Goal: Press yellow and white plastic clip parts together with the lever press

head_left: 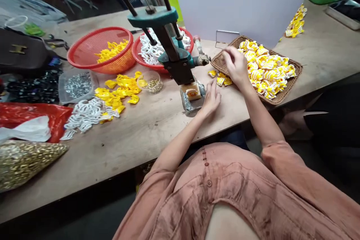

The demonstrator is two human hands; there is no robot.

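Note:
My left hand [211,99] rests at the right side of the metal base [191,108] of a hand press [177,56], fingers stretched and holding nothing I can see. On that base, under the press head, sits a pale block with a yellow and white piece [192,93]. My right hand [235,65] hovers over the near-left part of a wicker basket [281,99], its fingers curled together; what they hold, if anything, is hidden. Yellow and white pieces [267,67] fill the basket. A few loose ones [223,80] lie between my hands. The press lever [200,48] sticks out to the right.
Red baskets [98,65] with yellow and white parts stand behind. Left on the table are yellow pieces [120,90], white pieces [87,114], a cup of brass rings [154,83], a tub of metal parts [77,86] and a bag of gold-coloured parts [30,161].

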